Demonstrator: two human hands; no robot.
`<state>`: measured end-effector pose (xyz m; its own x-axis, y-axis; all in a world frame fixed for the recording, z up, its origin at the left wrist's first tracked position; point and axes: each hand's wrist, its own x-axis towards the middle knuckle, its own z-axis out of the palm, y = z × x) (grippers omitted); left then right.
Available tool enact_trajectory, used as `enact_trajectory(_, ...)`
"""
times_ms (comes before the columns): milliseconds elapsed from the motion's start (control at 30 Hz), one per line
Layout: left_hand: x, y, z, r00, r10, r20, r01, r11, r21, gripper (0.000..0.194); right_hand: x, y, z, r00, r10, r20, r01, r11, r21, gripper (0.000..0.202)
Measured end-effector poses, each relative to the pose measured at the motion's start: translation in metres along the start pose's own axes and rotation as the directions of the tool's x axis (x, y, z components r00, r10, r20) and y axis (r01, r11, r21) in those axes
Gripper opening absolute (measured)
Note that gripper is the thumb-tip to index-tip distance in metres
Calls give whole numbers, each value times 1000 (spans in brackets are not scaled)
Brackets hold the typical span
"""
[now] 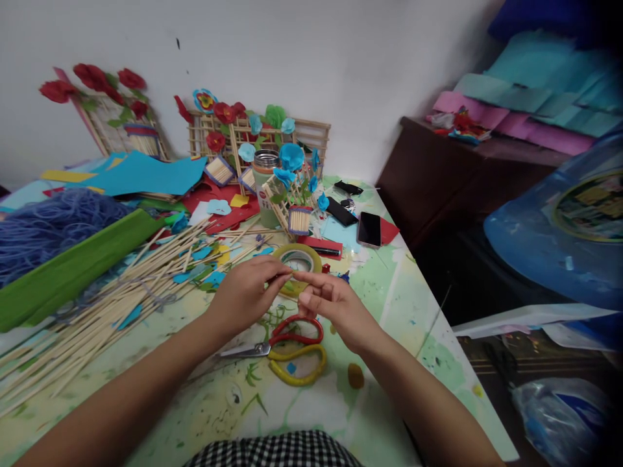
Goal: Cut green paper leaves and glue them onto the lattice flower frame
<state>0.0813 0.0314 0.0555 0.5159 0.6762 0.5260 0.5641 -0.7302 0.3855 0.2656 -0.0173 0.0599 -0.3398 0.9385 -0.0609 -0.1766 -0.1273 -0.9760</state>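
Note:
Over the middle of the table, my left hand (249, 288) has thumb and forefinger pinched together, and what lies between them is too small to make out. My right hand (338, 303) meets it at the fingertips, its forefinger stretched toward that pinch and its thumb pressed against the curled fingers; anything inside is hidden. Just beyond both hands lies a roll of yellowish tape (315, 254). Below them is a pair of scissors (298, 375) with one red and one yellow handle, the blades pointing left. Green scraps (272, 318) are scattered by the scissors.
Thin wooden sticks (121, 305), green crepe paper (73, 275) and purple yarn (58, 224) cover the left. Behind stand a jar (265, 194), blue paper flowers (292, 157) and stick fences (311, 130). A phone (369, 229) lies right; a blue chair (549, 220) stands beside the table.

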Motion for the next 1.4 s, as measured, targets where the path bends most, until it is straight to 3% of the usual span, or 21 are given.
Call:
enact_trajectory(233, 0, 1, -4, 997, 20, 80, -23, 999, 33, 19, 1, 3, 1, 1000, -2, -15, 1, 996, -91, 46)
enact_trajectory(400, -1, 3, -3, 987, 68, 146, -90, 984, 154, 20, 2, 8, 2, 1000, -26, -1, 25, 975, -219, 44)
enact_trajectory(533, 1, -3, -5, 991, 49, 122, -73, 976, 207, 22, 1, 9, 3, 999, -20, 30, 27, 965, -262, 48)
enact_trajectory(633, 4, -14, -12, 999, -29, 39, 18, 968, 249, 22, 0, 9, 3, 1000, -12, 4, 12, 959, -283, 46)
enact_trajectory(767, 10, -21, -20, 989, -148, -15, 148, 988, 50, 18, 1, 7, 3, 999, -26, -26, 18, 956, -292, 44)
enact_trajectory(867, 12, -13, -19, 968, -240, 68, 249, 950, -191, 19, 2, 6, 2, 994, -83, -74, 57, 951, -303, 27)
enact_trajectory(933, 11, -6, -15, 921, -351, 171, 390, 845, -366, 22, 3, 5, 1, 983, -143, -112, 102, 945, -310, 14)
enact_trajectory(1033, 9, 1, -8, 828, -442, 345, 559, 619, -551, 26, 3, 2, -1, 968, -204, -145, 150, 938, -314, 23)
enact_trajectory(1100, 7, 4, -3, 801, -433, 414, 597, 531, -601, 25, 3, 1, -1, 965, -211, -157, 159, 943, -293, 25)
enact_trajectory(1167, 6, 5, -1, 797, -423, 431, 602, 505, -618, 24, 3, 0, -1, 964, -207, -169, 156, 950, -269, 23)
enact_trajectory(1300, 5, 8, 0, 805, -414, 425, 593, 526, -610, 22, 3, -1, -2, 962, -225, -157, 176, 945, -276, 14)
enact_trajectory(1400, 5, 10, 0, 806, -409, 429, 592, 537, -600, 22, 4, 2, -4, 942, -290, -167, 208, 899, -386, 15)
